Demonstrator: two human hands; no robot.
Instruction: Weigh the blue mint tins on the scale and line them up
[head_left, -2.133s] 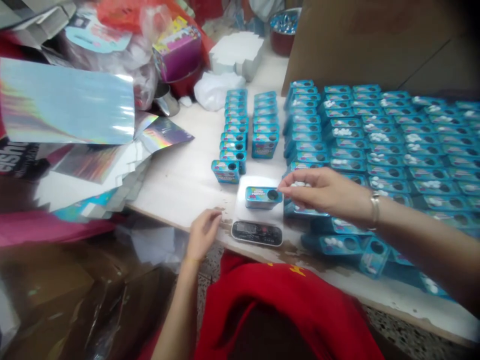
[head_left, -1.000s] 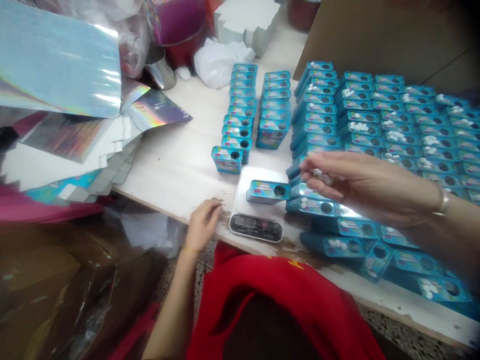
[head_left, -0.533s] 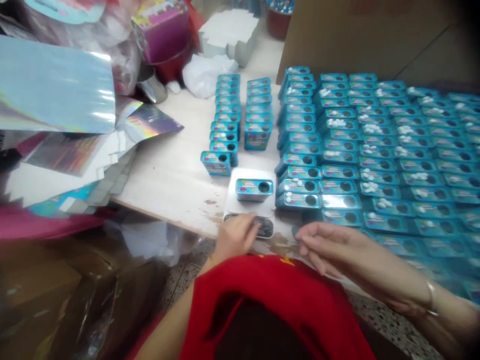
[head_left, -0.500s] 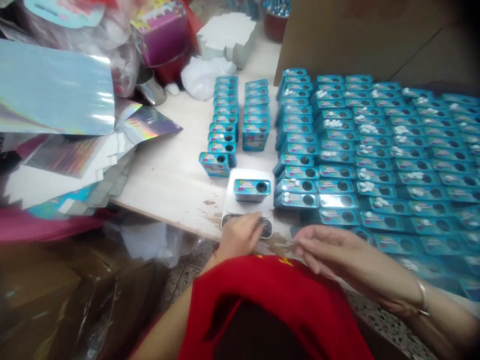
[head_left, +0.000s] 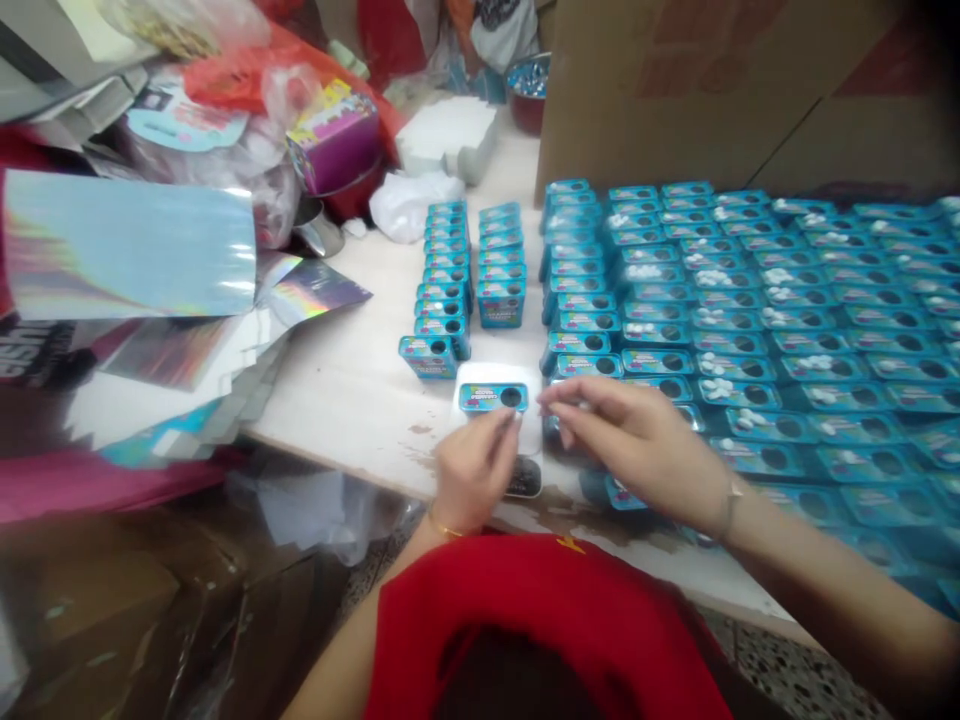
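A blue tin (head_left: 484, 397) with a dark round hole at its right end stands on a small white scale (head_left: 531, 432). My left hand (head_left: 478, 468) is pinched at the tin's near edge, with a tiny pale thing at its fingertips. Just right of the tin, my right hand (head_left: 630, 435) has thumb and forefinger pressed together; whatever is between them is too small to make out. Rows of similar blue tins (head_left: 739, 393) fill the right side, many with white pieces on top.
Two shorter rows of tins (head_left: 501, 300) stand behind the scale. Shiny sheets (head_left: 135, 245) and stacked cut card lie at the left. A purple box (head_left: 337, 145), white bag (head_left: 416, 205) and white card stack (head_left: 448, 138) sit further back. Brown cardboard (head_left: 720, 90) rises behind.
Both hands have moved forward to the tin on the scale, the left from the scale's front and the right from the table edge. The view has shifted slightly.
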